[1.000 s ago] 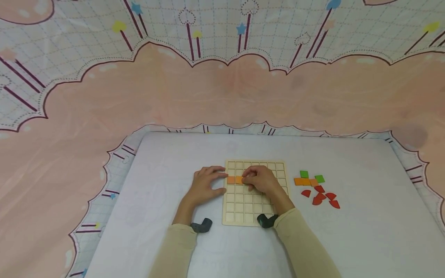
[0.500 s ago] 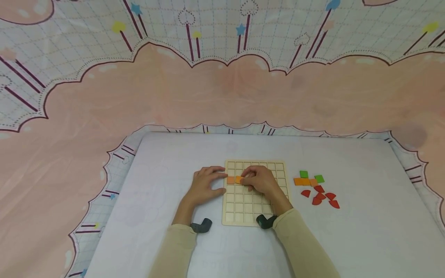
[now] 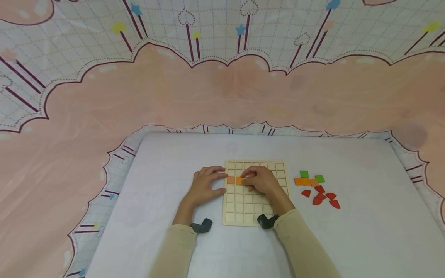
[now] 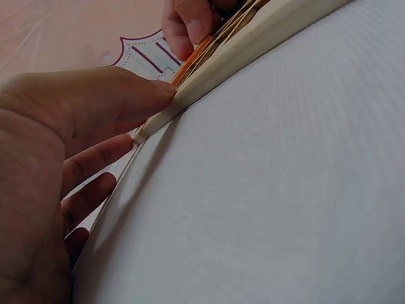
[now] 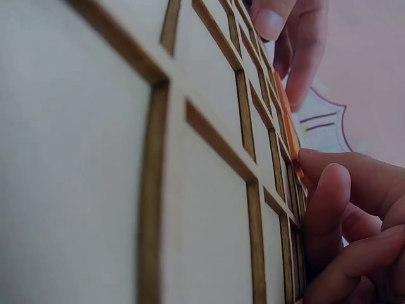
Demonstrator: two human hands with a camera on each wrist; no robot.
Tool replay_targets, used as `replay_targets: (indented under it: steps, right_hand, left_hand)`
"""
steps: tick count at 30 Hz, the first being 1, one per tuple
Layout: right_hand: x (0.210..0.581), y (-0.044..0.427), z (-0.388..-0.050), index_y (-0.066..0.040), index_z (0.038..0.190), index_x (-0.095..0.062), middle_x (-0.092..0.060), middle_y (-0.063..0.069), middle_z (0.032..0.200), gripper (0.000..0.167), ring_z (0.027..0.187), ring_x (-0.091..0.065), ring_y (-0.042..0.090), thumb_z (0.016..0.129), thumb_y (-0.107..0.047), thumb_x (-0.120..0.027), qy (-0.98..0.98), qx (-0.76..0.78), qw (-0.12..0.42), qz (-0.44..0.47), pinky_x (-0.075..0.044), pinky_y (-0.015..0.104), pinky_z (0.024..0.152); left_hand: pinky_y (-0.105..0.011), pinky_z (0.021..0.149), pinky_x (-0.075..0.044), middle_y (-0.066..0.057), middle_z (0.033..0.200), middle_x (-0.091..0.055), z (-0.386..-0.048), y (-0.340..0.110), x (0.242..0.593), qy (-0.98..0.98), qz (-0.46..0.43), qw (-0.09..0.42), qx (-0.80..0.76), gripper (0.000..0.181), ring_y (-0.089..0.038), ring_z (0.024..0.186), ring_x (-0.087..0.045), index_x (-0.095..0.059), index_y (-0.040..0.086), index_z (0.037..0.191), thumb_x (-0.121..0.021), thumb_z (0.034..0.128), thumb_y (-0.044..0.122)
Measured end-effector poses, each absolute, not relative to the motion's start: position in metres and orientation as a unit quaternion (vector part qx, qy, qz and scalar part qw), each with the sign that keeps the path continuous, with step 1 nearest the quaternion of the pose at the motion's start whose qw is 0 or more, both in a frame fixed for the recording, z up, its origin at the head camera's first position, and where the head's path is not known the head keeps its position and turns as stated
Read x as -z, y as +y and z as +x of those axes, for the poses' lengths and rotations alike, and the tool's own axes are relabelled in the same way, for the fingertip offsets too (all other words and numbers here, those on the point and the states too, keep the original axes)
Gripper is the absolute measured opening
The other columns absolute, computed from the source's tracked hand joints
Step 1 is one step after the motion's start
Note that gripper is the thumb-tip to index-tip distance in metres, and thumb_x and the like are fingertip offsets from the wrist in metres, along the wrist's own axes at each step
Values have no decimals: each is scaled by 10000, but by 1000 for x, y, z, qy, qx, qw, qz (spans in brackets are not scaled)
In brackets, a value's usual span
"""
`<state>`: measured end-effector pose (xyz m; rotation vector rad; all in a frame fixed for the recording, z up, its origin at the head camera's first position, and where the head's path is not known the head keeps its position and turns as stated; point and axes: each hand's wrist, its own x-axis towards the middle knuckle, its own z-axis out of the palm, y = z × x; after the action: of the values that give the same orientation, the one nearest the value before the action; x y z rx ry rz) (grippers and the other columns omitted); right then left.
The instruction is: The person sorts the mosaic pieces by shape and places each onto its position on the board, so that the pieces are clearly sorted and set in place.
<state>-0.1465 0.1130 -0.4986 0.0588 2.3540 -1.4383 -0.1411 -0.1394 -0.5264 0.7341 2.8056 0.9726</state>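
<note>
A wooden grid board (image 3: 240, 208) lies on the white table. Two orange square tiles sit side by side in one of its rows: a paler tile (image 3: 231, 180) at the left edge and a brighter orange tile (image 3: 238, 180) beside it. My right hand (image 3: 262, 180) pinches the brighter tile at its right side, with the fingertips partly covering it; the right wrist view has a fingertip against the orange edge (image 5: 288, 117). My left hand (image 3: 205, 186) spreads along the board's left side. Its thumb (image 4: 142, 95) and a finger touch the frame's edge in the left wrist view.
Right of the board lie loose pieces: green squares (image 3: 304, 174), orange squares (image 3: 301, 181) and several red quarter-round pieces (image 3: 317, 201). A patterned pink cloth (image 3: 208, 92) surrounds the white tabletop (image 3: 174, 154). Dark wrist devices (image 3: 267, 221) sit near the board's lower edge.
Almost nothing moves. My right hand shifts very slightly at the brighter orange tile; the left hand, the board and the loose pieces stay in place.
</note>
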Motion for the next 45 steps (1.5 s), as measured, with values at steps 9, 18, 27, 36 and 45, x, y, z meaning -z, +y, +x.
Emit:
replay_targets:
  steps: [9, 18, 27, 36, 45]
  right_hand:
    - [496, 125, -141, -101, 1155, -740, -669, 38, 798, 281, 655, -641, 187, 880, -146, -771, 806, 561, 188, -1, -496, 288, 726]
    - [485, 174, -130, -83, 1209, -704, -647, 66, 948, 304, 862, -603, 224, 932, -206, -729, 796, 579, 173, 34, -534, 271, 762]
    - [464, 241, -119, -113, 1258, -682, -669, 53, 1071, 469, 962, -598, 206, 946, -463, -697, 846, 508, 142, 76, -522, 312, 732]
    - [462, 294, -106, -109, 1333, -645, -616, 205, 1340, 613, 1137, -536, 379, 957, -592, -601, 892, 408, 102, 163, -526, 380, 775]
    - [472, 323, -104, -73, 1373, -606, -540, 264, 1408, 622, 1233, -461, 444, 978, -554, -582, 899, 371, 126, 194, -503, 498, 884]
  left_hand:
    - [-540, 1076, -305, 44, 1495, -534, -142, -139, 526, 918, 250, 38, -307, 492, -245, 1351, -455, -698, 270, 1315, -759, 841, 385]
    - [-535, 1067, -303, 34, 1501, -527, -140, -140, 526, 917, 255, 36, -304, 478, -256, 1351, -450, -703, 272, 1312, -750, 852, 392]
    - [-532, 1067, -299, 42, 1495, -534, -141, -140, 527, 918, 251, 34, -306, 479, -249, 1341, -455, -706, 275, 1307, -754, 842, 384]
    - [-528, 1077, -296, 50, 1494, -532, -141, -140, 528, 919, 247, 37, -304, 481, -242, 1345, -454, -698, 283, 1318, -762, 849, 371]
    - [-541, 1077, -295, 37, 1493, -537, -141, -140, 529, 918, 247, 36, -307, 483, -259, 1349, -458, -703, 274, 1313, -763, 844, 374]
